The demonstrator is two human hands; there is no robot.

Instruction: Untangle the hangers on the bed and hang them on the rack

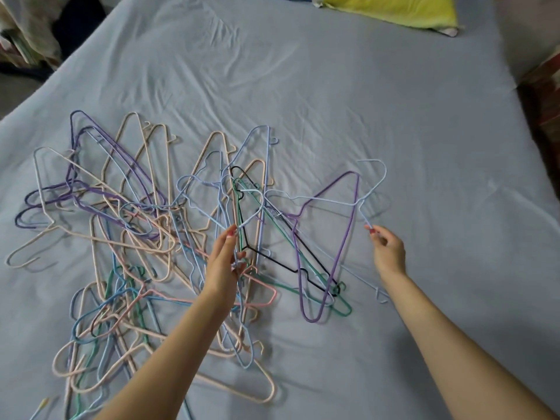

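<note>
Hangers [145, 237], dozens of thin coated-wire triangles in peach, lilac, pale blue, green, pink and black, lie knotted together on a wrinkled grey-blue bed sheet [363, 86] as a person works to free them one at a time. The right hand [389, 253] pinches the straight wire of a pale blue hanger [374, 183] between closed fingertips and holds it out to the side, apparently to draw it clear of the purple hanger [328, 247] it crosses. The left hand [224, 268] is curled around a bunch of wires at the middle of the heap, seemingly pinning it so the pull does not drag the whole tangle along. Hooks and shoulder notches catch on neighbouring frames, which is likely what locks the pile. A yellow-green pillow [391, 9] rests at the far edge of the bed. No rack is in view.
</note>
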